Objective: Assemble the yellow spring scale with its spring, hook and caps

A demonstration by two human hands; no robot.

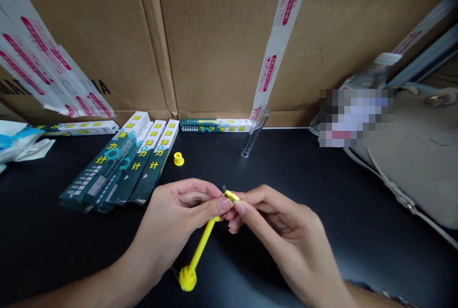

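My left hand [188, 205] is closed in a pinch on a yellow plastic rod [202, 246]. The rod slants down toward me and ends in a round, stepped yellow knob [188, 278]. A small metal coil spring [223, 188] sticks up just past the left fingertips; where it joins the rod is hidden by the fingers. Between the thumb and forefinger of my right hand [272, 217] is a small flat yellow plastic piece [232, 196], close against the spring. Both hands meet above the black tabletop [229, 279].
Several green and white boxes [157, 160] lie at the left, and one box [216, 125] lies along the cardboard wall [214, 36]. A yellow cap [178, 159] and an upright clear tube [255, 133] stand beyond my hands. At right are a plastic bottle [375, 71] and a beige bag [415, 155].
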